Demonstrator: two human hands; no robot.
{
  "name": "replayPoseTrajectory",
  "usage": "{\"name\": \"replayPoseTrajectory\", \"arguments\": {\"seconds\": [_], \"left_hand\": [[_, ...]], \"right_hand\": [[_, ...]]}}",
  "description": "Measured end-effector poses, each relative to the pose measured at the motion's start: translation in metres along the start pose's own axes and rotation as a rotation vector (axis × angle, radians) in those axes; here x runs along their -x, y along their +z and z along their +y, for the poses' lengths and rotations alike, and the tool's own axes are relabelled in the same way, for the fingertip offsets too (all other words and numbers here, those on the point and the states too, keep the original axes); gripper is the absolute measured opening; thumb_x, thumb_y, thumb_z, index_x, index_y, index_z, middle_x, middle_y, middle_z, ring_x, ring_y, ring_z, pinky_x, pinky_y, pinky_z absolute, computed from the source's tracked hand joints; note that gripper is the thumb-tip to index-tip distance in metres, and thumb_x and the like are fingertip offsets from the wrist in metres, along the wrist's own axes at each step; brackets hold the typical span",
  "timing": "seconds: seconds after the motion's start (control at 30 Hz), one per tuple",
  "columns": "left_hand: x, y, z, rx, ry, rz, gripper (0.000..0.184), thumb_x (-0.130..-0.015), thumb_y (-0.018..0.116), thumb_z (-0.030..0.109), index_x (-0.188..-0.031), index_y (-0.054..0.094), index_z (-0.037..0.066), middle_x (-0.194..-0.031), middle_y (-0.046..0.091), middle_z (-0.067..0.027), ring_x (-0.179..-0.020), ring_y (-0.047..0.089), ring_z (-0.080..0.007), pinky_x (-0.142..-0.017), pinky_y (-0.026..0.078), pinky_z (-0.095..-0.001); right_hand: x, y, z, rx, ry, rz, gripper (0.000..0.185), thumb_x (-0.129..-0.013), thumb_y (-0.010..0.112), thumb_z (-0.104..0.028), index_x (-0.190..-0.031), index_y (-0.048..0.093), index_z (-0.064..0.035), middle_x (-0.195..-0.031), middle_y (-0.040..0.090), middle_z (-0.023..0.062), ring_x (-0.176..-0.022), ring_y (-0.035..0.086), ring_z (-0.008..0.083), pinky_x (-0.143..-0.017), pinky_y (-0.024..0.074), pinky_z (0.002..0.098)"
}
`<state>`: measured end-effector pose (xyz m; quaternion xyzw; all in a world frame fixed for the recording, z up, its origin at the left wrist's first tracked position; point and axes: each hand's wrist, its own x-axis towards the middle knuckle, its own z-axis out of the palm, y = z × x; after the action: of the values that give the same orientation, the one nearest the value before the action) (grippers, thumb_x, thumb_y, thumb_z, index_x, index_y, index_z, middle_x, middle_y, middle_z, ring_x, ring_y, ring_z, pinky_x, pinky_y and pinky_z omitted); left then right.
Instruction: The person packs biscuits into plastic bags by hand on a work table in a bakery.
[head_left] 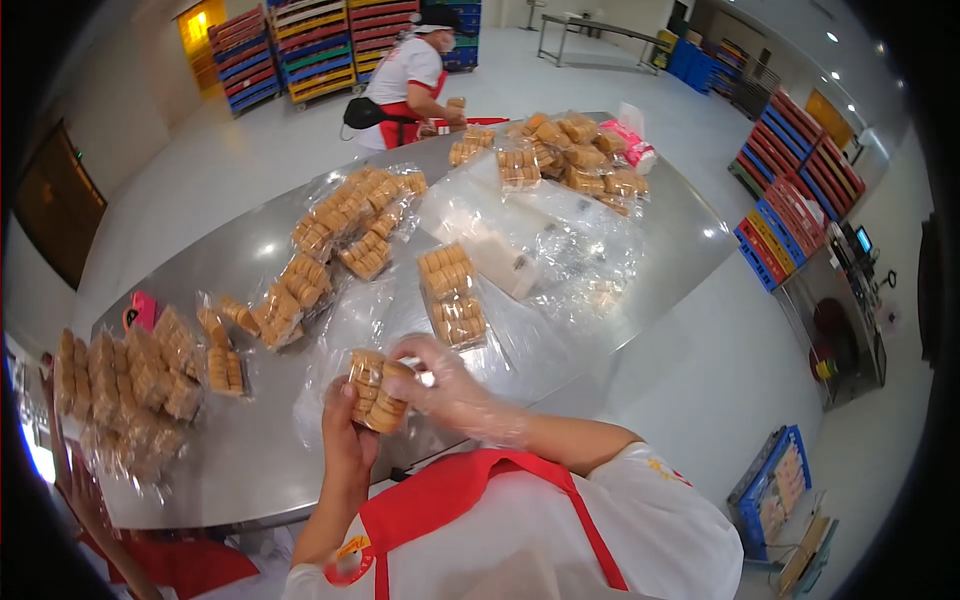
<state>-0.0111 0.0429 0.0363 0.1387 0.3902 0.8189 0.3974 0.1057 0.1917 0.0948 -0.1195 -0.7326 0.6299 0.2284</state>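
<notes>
In the head view, the left hand [345,425] and gloved right hand [445,385] pinched a biscuit pack [370,393] above the near part of the steel table [250,450]. Bagged biscuits [150,372] crowded the table's left end and far side, plastic sheets [585,240] covered its middle, and bare metal lined its right edge; beyond it were a co-worker [408,80] and stacked crates [322,45].

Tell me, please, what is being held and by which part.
A clear plastic pack of round, golden-brown biscuits: the left hand holds its left side, the clear-gloved right hand touches its upper right.
</notes>
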Motion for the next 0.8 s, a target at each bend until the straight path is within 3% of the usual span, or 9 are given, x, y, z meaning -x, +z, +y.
{"name": "replayPoseTrajectory", "arguments": {"seconds": [0.07,0.1,0.2,0.33,0.53,0.63,0.73,0.8], "left_hand": [[0.004,-0.005,0.0,0.01,-0.064,0.053,0.043,-0.098,0.056,0.025,-0.131,0.046,0.0,-0.124,0.059,-0.0154,-0.115,0.061,-0.0281,-0.097,0.052,-0.0431],[0.007,-0.004,0.0,0.025,-0.091,0.064,0.042,-0.097,0.058,0.022,-0.129,0.046,-0.001,-0.122,0.059,-0.0157,-0.113,0.061,-0.0278,-0.096,0.053,-0.043],[0.016,0.003,-0.005,0.033,-0.091,0.152,0.043,-0.095,0.059,0.015,-0.132,0.044,-0.002,-0.121,0.059,-0.0158,-0.11,0.062,-0.0275,-0.094,0.054,-0.0414],[0.012,0.006,-0.031,-0.093,-0.05,0.267,0.051,-0.092,0.063,0.013,-0.135,0.041,-0.002,-0.123,0.057,-0.0149,-0.111,0.061,-0.0255,-0.094,0.053,-0.0382],[-0.005,0.039,-0.083,-0.4,0.068,0.51,0.056,-0.089,0.068,0.011,-0.136,0.04,-0.002,-0.129,0.053,-0.015,-0.118,0.053,-0.022,-0.098,0.047,-0.0365],[-0.006,0.062,-0.096,-0.477,0.168,0.556,0.056,-0.089,0.068,0.011,-0.135,0.04,-0.002,-0.13,0.052,-0.0158,-0.118,0.053,-0.0222,-0.101,0.044,-0.0355],[-0.002,0.07,-0.111,-0.501,0.229,0.625,0.054,-0.089,0.068,0.012,-0.134,0.041,-0.001,-0.129,0.053,-0.0154,-0.117,0.053,-0.0224,-0.102,0.043,-0.0342],[0.003,0.07,-0.117,-0.47,0.216,0.694,0.051,-0.09,0.067,0.012,-0.132,0.043,-0.001,-0.128,0.053,-0.0146,-0.116,0.054,-0.0221,-0.101,0.042,-0.0337]], "right_hand": [[0.0,-0.031,0.004,0.353,-0.174,0.08,0.043,-0.093,0.065,-0.041,-0.116,0.052,-0.0074,-0.113,0.053,0.0151,-0.113,0.051,0.0286,-0.098,0.0434,0.0403],[-0.001,-0.051,0.006,0.315,-0.113,0.115,0.042,-0.092,0.065,-0.041,-0.115,0.054,-0.0075,-0.114,0.053,0.0167,-0.114,0.05,0.0308,-0.1,0.0415,0.0422],[-0.031,-0.128,0.025,0.724,-0.091,0.302,0.038,-0.088,0.066,-0.034,-0.111,0.059,-0.0053,-0.117,0.055,0.0194,-0.114,0.051,0.035,-0.103,0.0401,0.0457],[-0.097,-0.225,0.033,1.041,-0.013,0.543,0.048,-0.084,0.069,-0.032,-0.119,0.058,-0.0012,-0.124,0.055,0.0229,-0.117,0.052,0.0401,-0.104,0.0401,0.0487],[-0.208,-0.27,0.032,1.115,0.24,0.631,0.085,-0.079,0.073,-0.04,-0.148,0.036,-0.0072,-0.141,0.046,0.0231,-0.129,0.046,0.0396,-0.108,0.0384,0.0464],[-0.231,-0.274,0.022,1.158,0.409,0.478,0.097,-0.077,0.075,-0.04,-0.154,0.025,-0.0108,-0.149,0.036,0.0222,-0.134,0.042,0.0372,-0.109,0.0377,0.0451],[-0.252,-0.295,0.058,1.164,0.299,0.408,0.095,-0.076,0.075,-0.033,-0.154,0.025,-0.0127,-0.153,0.032,0.0197,-0.135,0.042,0.034,-0.107,0.0401,0.0453],[-0.261,-0.309,0.081,1.094,0.165,0.435,0.092,-0.076,0.072,-0.029,-0.154,0.027,-0.0132,-0.15,0.036,0.0181,-0.134,0.043,0.0346,-0.106,0.0408,0.0452]]}}
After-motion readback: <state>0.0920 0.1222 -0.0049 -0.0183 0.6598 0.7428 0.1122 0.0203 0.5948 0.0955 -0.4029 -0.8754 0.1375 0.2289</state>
